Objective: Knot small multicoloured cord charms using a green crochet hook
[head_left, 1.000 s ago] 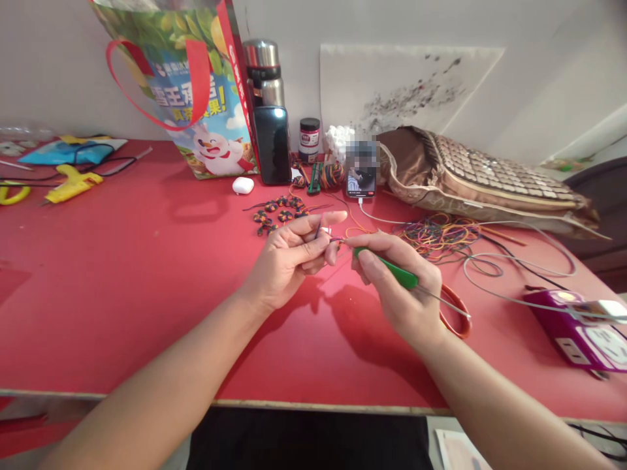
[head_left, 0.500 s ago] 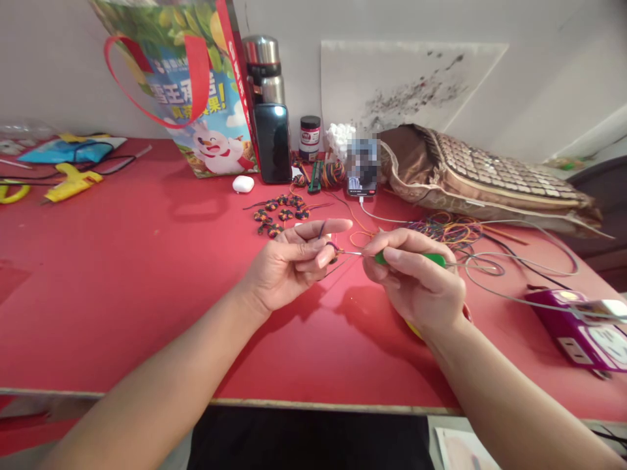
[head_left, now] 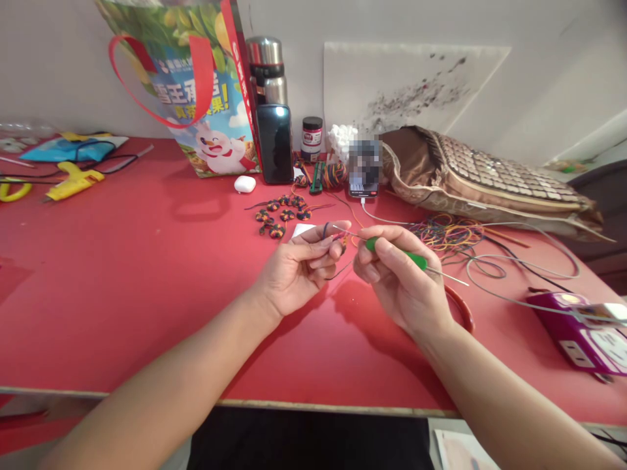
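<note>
Between thumb and fingers, my left hand point(head_left: 298, 271) pinches a small piece of multicoloured yarn work point(head_left: 343, 244), with a dark strand looped over the index finger. My right hand point(head_left: 404, 274) is closed around the green handle of a crochet hook point(head_left: 416, 259). A thin metal shaft sticks out at both ends of that handle. Its front tip lies at my left index finger, close to the yarn; whether it has caught a strand I cannot tell. Behind my left hand, several small crocheted flowers point(head_left: 287, 215) in dark, orange and green yarn lie on the red table point(head_left: 147, 294).
A tangle of yarn point(head_left: 445, 235) and a white cable lie to the right, near a purple power socket point(head_left: 573, 326). Scissors with an orange handle point(head_left: 463, 307) are partly behind my right hand. Two phones point(head_left: 274, 145), a thermos, a shopping bag point(head_left: 215, 124) and a brown cushion point(head_left: 490, 176) line the back.
My right hand first drew the crochet hook rightward, away from my left hand, then came back left. The hook's tip now sits higher, at my left index finger.
</note>
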